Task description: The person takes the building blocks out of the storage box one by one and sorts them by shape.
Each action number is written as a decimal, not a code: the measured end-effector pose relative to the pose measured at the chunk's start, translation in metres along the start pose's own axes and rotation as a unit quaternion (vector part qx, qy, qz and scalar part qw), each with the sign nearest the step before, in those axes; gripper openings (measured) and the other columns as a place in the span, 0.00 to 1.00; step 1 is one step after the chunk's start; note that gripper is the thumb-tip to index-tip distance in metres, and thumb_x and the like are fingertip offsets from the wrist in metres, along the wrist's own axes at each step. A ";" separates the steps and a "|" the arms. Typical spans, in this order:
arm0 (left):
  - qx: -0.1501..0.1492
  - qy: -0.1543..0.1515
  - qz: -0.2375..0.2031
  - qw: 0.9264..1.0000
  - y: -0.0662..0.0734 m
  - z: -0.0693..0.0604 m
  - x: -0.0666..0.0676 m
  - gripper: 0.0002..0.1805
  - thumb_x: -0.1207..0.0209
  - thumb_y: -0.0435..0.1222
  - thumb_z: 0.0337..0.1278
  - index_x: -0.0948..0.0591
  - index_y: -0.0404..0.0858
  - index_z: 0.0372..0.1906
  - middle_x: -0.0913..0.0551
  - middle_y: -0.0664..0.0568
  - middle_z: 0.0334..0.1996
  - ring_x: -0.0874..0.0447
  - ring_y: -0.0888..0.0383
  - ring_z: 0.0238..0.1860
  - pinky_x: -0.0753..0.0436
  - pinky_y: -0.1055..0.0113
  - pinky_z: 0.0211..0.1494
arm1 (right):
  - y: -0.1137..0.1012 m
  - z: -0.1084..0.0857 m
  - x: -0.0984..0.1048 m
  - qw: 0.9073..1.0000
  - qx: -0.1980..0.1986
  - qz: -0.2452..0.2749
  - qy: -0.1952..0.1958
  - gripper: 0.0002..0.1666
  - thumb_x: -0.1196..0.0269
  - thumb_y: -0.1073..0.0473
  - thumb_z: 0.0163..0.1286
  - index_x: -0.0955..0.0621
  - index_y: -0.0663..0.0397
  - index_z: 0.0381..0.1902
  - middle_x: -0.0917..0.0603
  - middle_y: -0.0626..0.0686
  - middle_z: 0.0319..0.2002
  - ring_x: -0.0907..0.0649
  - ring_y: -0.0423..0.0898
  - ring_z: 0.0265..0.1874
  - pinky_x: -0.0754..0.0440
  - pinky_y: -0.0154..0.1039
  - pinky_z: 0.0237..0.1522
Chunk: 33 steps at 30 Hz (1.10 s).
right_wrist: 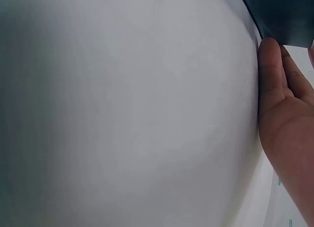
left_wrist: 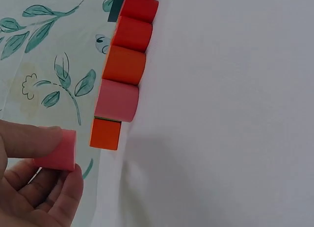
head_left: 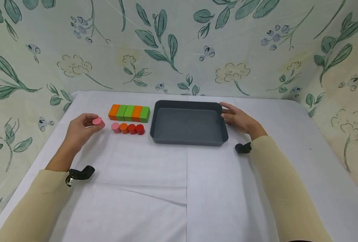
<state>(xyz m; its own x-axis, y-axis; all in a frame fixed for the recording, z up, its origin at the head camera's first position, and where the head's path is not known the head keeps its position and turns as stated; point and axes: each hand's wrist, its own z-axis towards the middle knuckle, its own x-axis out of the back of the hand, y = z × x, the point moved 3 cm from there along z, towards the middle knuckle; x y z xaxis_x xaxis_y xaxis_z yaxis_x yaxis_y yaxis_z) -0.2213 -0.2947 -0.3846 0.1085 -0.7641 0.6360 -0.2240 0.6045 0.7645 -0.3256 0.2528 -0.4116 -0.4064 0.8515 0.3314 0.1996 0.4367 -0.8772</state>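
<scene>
In the head view my left hand (head_left: 79,132) pinches a pink cylinder block (head_left: 98,122) between thumb and fingers, to the left of the blocks. The left wrist view shows the thumb across that same pink block (left_wrist: 66,151). A row of cylinder blocks, pink (head_left: 116,127), orange (head_left: 123,128) and red (head_left: 140,129), stands on the table. Behind it runs a row of orange and green square blocks (head_left: 129,113). My right hand (head_left: 239,119) touches the right side of a dark grey tray (head_left: 189,143) near its far corner, fingers mostly straight.
A white cloth (head_left: 154,168) with a few creases covers the table. Behind and beside it hangs a leaf-patterned curtain (head_left: 106,50). Black wrist mounts (head_left: 81,172) sit at both sleeves.
</scene>
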 end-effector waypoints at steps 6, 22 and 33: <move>-0.005 -0.035 0.024 0.999 -0.009 0.006 -0.003 0.26 0.43 0.35 0.67 0.31 0.34 0.67 0.27 0.36 0.62 0.28 0.43 0.59 0.22 0.75 0.51 | 0.001 0.000 0.000 1.000 -0.002 0.001 0.000 0.40 0.49 0.58 0.78 0.52 0.32 0.80 0.54 0.58 0.81 0.47 0.57 0.80 0.49 0.55 0.81; -0.031 -0.054 0.061 0.996 -0.003 0.013 -0.018 0.27 0.41 0.37 0.66 0.31 0.31 0.66 0.27 0.33 0.61 0.30 0.39 0.61 0.24 0.45 0.67 | 0.000 -0.001 -0.001 1.000 0.001 -0.002 -0.004 0.41 0.48 0.57 0.78 0.52 0.31 0.80 0.54 0.58 0.81 0.47 0.57 0.80 0.49 0.55 0.81; -0.039 -0.064 0.068 0.995 -0.005 0.020 -0.025 0.24 0.42 0.32 0.65 0.30 0.31 0.64 0.26 0.33 0.59 0.29 0.38 0.60 0.25 0.44 0.69 | 0.000 0.000 0.000 1.000 0.000 0.003 -0.003 0.40 0.48 0.58 0.78 0.51 0.31 0.80 0.54 0.57 0.81 0.47 0.56 0.80 0.49 0.54 0.81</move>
<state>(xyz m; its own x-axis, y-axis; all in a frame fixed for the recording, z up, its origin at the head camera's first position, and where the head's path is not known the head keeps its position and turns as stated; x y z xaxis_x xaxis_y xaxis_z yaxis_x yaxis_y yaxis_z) -0.2424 -0.2826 -0.4064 -0.0424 -0.6939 0.7188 -0.1510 0.7157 0.6819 -0.3253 0.2535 -0.4118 -0.4107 0.8521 0.3243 0.2015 0.4317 -0.8792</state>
